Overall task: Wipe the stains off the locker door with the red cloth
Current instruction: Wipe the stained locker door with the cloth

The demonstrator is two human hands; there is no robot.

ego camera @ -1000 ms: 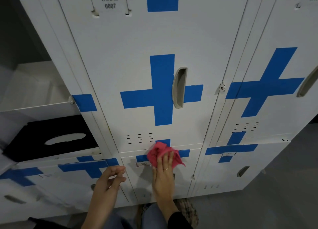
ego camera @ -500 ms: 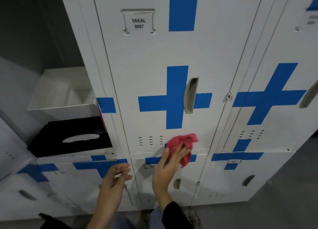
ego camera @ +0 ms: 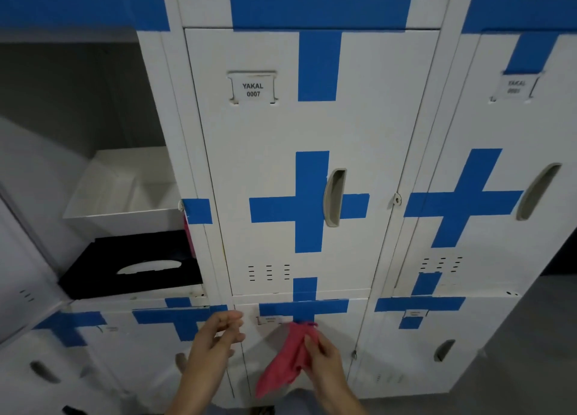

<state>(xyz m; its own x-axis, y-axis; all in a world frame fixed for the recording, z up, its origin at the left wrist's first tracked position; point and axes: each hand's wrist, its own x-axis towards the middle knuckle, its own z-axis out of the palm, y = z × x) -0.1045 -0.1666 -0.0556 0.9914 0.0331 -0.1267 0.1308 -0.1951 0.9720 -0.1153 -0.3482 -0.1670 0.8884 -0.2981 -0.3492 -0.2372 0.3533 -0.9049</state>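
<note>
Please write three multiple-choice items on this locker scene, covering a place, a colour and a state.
1. Where is the black box?
A. in the open left locker
B. on the floor
C. on top of the lockers

2. What colour is the cloth?
A. green
B. red
C. yellow

3. What is the left hand doing?
A. holding the cloth
B. gripping a handle
C. holding nothing

Answers:
1 A, it sits under the white tray there.
2 B, it hangs red from the right hand.
3 C, its fingers are loose and bare.
</note>
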